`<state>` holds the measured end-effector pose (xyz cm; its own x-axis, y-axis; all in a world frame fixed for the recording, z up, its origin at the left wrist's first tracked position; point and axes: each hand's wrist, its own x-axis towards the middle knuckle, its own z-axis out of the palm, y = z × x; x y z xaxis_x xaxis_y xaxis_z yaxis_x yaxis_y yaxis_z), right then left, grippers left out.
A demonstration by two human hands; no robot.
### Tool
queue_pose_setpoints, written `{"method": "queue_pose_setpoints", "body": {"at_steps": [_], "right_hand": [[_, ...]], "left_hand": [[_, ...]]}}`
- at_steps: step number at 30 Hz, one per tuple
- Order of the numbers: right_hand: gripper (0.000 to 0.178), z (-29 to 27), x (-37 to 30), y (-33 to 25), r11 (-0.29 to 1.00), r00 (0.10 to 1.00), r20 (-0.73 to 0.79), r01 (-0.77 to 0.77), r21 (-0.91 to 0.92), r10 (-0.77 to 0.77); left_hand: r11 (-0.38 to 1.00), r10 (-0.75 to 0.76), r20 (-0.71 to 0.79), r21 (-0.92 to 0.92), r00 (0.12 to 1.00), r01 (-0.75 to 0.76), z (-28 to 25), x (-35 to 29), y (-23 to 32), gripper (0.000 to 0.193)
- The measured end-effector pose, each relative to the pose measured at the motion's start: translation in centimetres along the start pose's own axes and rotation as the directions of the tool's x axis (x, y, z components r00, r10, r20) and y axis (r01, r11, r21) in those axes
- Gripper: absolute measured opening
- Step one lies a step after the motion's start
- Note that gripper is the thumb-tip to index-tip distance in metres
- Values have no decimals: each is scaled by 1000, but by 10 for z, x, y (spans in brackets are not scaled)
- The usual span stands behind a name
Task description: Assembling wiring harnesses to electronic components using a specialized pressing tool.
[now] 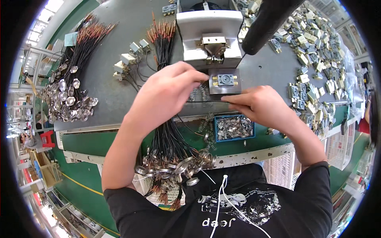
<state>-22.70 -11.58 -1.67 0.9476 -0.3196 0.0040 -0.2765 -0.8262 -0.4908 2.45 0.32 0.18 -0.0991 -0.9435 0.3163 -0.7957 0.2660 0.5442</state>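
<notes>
A bundle of black wires (168, 137) overhangs the bench's (109, 81) front edge, beside a blue tray (235, 140) of metal bits. The right hand's (260, 105) fingers pinch a thin black wire (210, 101); whether the left hand's (166, 85) fingers grip anything, I cannot tell. Beyond, a grey housing (226, 80) lies on a metal block (224, 91) before the press (210, 23); its black handle (270, 23) overhangs the bench, housings (305, 39) heaped toward the right edge.

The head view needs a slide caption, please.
Left hand and right hand beside a grey component on a metal block.
</notes>
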Motion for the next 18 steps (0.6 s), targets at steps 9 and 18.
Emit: {"method": "queue_pose_setpoints", "body": {"at_steps": [9,18], "right_hand": [[46,24,-13,10,971,951,-256,-125,203,176],[40,28,-40,2,820,959,-206,-44,570,195]], "left_hand": [[990,141,37,14,989,-142,44,33,-5,12],[947,236,117,197,965,-255,62,42,-9,11]]}}
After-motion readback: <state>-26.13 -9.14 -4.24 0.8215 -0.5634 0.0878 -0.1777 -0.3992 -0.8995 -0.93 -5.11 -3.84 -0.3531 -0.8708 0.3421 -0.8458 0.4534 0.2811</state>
